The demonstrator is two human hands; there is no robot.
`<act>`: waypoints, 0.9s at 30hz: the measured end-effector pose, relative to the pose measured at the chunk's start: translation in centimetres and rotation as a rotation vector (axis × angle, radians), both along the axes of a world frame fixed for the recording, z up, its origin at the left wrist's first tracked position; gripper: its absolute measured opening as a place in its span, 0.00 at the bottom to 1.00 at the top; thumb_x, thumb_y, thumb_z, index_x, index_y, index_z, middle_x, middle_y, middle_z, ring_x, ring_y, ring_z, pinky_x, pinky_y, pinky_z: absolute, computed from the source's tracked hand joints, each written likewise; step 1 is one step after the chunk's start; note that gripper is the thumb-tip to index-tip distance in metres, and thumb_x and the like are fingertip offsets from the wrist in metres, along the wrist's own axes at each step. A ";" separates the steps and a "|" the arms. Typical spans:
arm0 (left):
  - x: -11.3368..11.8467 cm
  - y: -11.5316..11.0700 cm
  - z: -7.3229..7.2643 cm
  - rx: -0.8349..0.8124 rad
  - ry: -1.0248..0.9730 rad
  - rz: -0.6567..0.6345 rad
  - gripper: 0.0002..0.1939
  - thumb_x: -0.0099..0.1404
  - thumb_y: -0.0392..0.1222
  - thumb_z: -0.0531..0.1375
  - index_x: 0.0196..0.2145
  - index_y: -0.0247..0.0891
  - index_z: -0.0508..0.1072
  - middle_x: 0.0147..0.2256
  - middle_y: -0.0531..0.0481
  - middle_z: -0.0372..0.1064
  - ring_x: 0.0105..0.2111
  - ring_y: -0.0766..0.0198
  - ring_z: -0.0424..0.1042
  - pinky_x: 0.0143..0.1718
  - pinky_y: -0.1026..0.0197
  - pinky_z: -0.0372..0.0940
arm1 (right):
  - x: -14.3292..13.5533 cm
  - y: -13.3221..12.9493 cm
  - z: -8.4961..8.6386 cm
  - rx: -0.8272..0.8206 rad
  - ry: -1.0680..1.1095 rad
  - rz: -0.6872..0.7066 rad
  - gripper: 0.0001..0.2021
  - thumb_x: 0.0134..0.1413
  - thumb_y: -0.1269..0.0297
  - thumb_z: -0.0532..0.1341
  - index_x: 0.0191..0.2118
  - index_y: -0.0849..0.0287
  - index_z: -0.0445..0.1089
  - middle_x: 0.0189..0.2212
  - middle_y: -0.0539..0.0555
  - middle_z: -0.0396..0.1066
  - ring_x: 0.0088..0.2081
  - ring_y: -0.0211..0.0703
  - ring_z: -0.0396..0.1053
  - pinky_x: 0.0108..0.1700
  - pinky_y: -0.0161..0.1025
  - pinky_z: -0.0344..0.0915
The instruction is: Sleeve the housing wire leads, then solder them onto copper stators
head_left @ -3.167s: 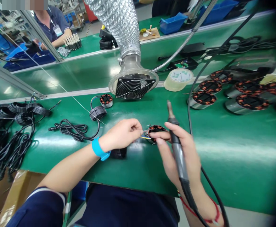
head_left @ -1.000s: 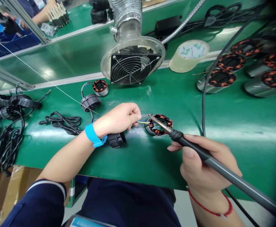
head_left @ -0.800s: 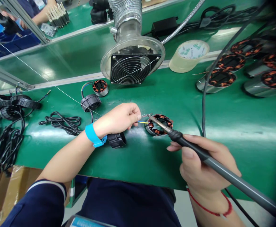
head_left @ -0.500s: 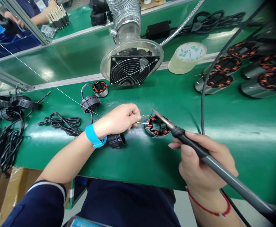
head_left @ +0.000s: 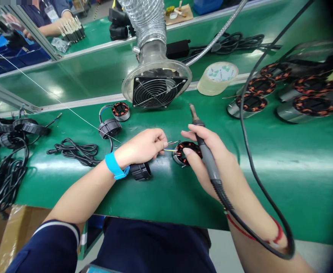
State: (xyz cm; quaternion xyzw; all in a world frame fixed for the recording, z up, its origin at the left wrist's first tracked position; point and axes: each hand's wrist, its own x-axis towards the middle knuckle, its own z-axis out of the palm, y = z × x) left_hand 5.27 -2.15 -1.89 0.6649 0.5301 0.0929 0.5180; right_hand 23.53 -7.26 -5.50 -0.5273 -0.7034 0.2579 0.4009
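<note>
Fingertips pinched together, my left hand (head_left: 146, 146) holds thin wires (head_left: 170, 150) at the left edge of a round copper-wound stator (head_left: 183, 159). My right hand (head_left: 214, 159) has the soldering iron (head_left: 209, 155) resting between thumb and fingers, its metal tip pointing up and away, above the stator. The right thumb overlaps part of the stator in view; whether it touches cannot be told. Just below my left wrist lies a black ribbed cap (head_left: 141, 171). Another ribbed cap (head_left: 110, 128) is wired to a smaller stator (head_left: 121, 111).
A fan in a duct hood (head_left: 156, 91) stands behind my hands. Clear tape (head_left: 218, 77) and several stators (head_left: 250, 104) are at the back right. The iron's cable (head_left: 251, 167) loops at right. Coiled cable (head_left: 76, 151) lies left. A person's arm (head_left: 52, 28) shows beyond the partition.
My right hand has moved up and left, turning the iron so its tip points away from the stator. The cable now loops over my right wrist. My left hand keeps its pinch.
</note>
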 end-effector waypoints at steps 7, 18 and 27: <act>-0.1 0.0 -0.1 -0.018 -0.018 0.012 0.05 0.63 0.32 0.51 0.29 0.35 0.63 0.25 0.54 0.67 0.18 0.75 0.61 0.20 0.70 0.56 | -0.7 -0.5 -1.9 -0.034 0.042 -0.052 0.22 0.58 0.66 0.58 0.58 0.49 0.59 0.46 0.54 0.73 0.49 0.51 0.70 0.51 0.54 0.65; -0.2 -0.2 0.1 0.020 -0.036 -0.005 0.05 0.64 0.33 0.53 0.29 0.36 0.62 0.21 0.57 0.64 0.19 0.73 0.63 0.21 0.70 0.57 | -1.6 -0.7 -1.7 0.223 -0.056 0.012 0.22 0.56 0.71 0.59 0.56 0.50 0.59 0.34 0.51 0.73 0.38 0.46 0.70 0.44 0.47 0.66; -0.1 -1.2 0.8 0.395 -0.075 -0.149 0.06 0.63 0.34 0.57 0.28 0.35 0.69 0.32 0.52 0.66 0.34 0.67 0.66 0.39 0.64 0.61 | -1.6 -0.6 -2.5 0.035 0.270 -0.054 0.24 0.55 0.67 0.62 0.57 0.50 0.59 0.33 0.48 0.71 0.35 0.41 0.71 0.42 0.45 0.69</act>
